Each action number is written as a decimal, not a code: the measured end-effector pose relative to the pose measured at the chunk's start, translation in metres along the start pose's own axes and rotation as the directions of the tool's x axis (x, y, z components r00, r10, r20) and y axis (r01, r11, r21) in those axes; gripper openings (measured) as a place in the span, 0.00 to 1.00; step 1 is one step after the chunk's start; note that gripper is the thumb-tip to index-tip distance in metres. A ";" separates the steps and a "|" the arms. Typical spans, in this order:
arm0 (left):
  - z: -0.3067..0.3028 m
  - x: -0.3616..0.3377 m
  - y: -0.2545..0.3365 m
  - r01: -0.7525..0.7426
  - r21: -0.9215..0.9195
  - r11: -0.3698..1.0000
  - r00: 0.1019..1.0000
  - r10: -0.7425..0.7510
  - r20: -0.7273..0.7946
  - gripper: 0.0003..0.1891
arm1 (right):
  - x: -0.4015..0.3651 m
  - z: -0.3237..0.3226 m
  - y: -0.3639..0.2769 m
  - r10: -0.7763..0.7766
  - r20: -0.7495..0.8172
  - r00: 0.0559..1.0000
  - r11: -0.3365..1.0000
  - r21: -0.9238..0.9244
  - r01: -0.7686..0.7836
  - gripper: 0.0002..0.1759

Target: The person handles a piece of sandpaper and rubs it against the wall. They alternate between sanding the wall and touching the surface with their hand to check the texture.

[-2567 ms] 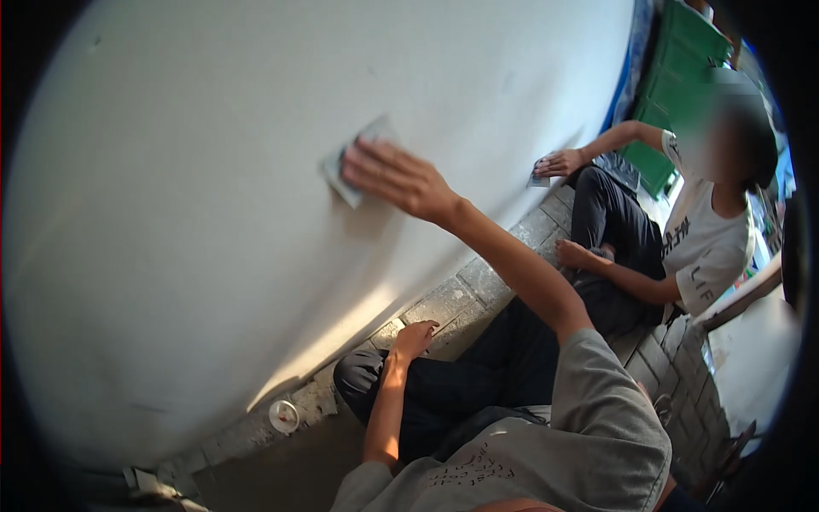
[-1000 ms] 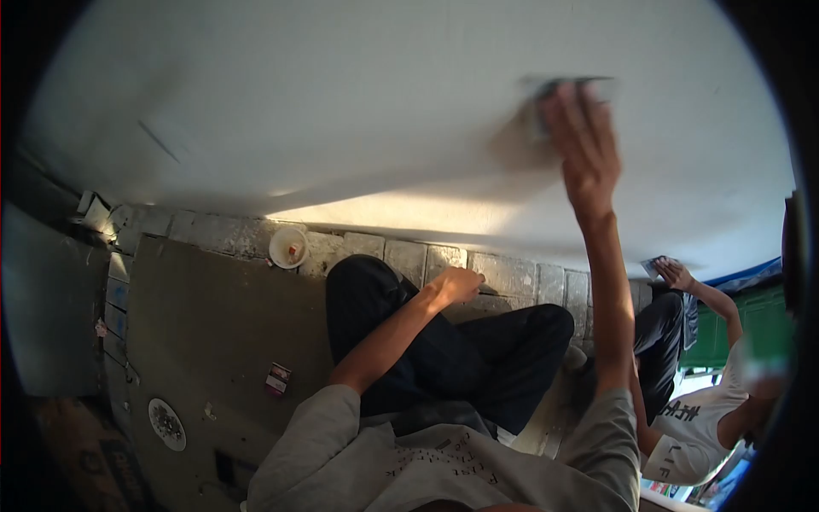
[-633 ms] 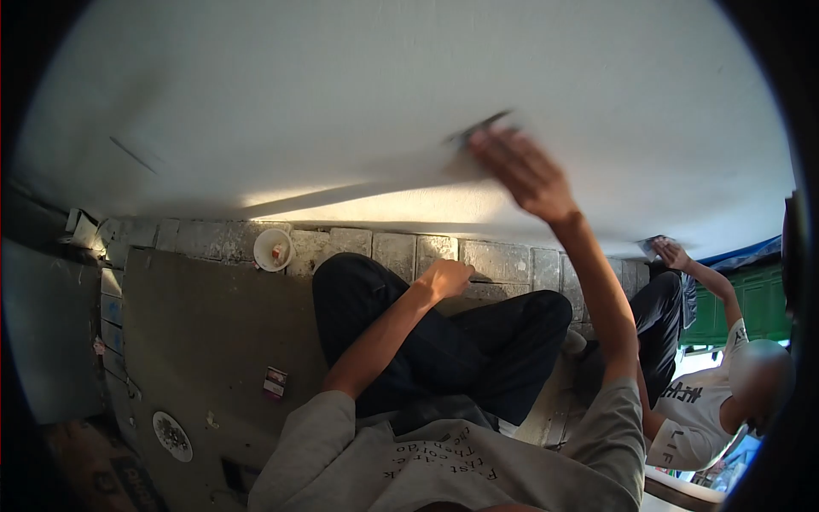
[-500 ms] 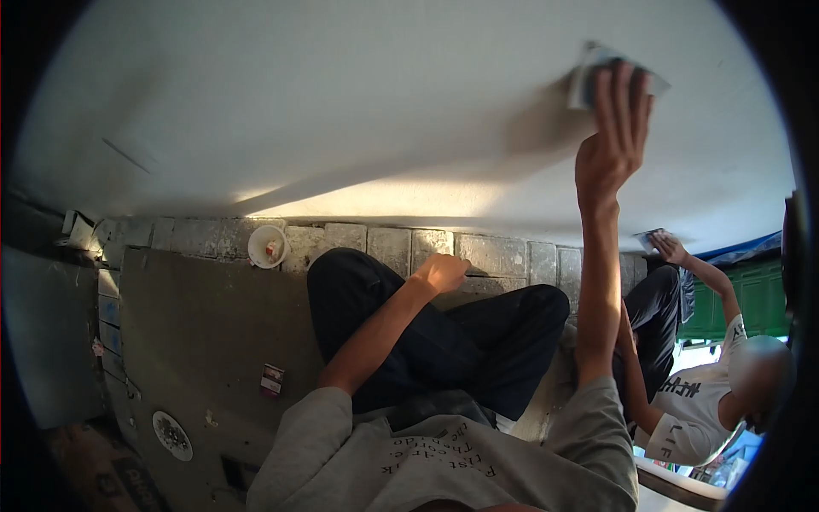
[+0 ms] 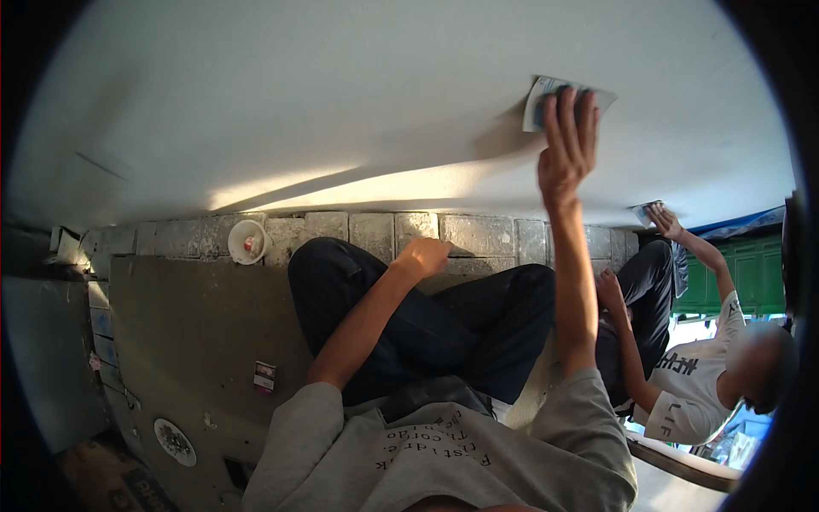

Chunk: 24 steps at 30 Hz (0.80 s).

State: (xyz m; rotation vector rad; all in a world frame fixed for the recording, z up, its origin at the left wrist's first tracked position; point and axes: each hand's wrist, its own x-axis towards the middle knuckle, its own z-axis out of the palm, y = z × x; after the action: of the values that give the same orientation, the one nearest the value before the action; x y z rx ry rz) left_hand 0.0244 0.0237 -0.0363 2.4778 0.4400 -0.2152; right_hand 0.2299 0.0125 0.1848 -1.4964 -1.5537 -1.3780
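Against the pale wall (image 5: 341, 94), my right hand (image 5: 567, 154) presses a sheet of sandpaper (image 5: 535, 107) flat, its fingers together over it. The sheet's corners stick out on both sides of the fingers, and printing shows on its back. A dark patch under the fingertips is too covered to make out. My left hand (image 5: 424, 256) rests by my bent knee with its fingers curled in, and nothing shows in it.
A white bucket (image 5: 248, 242) stands by the brick strip (image 5: 371, 235) along the wall's foot. On the floor are a small pack (image 5: 264, 376) and a round dish (image 5: 174, 442). At right, a co-worker (image 5: 695, 367) sits close, one hand holding a sheet (image 5: 646, 212) to the wall.
My right hand has moved the sandpaper left and down across the wall. The whole view has shifted slightly. The co-worker's lower hand has come up onto their knee.
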 end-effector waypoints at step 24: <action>0.008 -0.001 -0.004 0.146 0.036 0.989 0.980 -0.150 0.132 0.19 | -0.114 0.016 -0.041 -0.449 0.347 0.823 0.856 0.432 0.284 0.22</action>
State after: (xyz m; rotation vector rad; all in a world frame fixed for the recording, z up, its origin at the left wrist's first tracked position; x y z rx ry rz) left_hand 0.0220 0.0216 -0.0443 2.4385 0.5674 -0.4480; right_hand 0.2191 -0.0069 0.0649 -1.3676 -2.3490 -0.8864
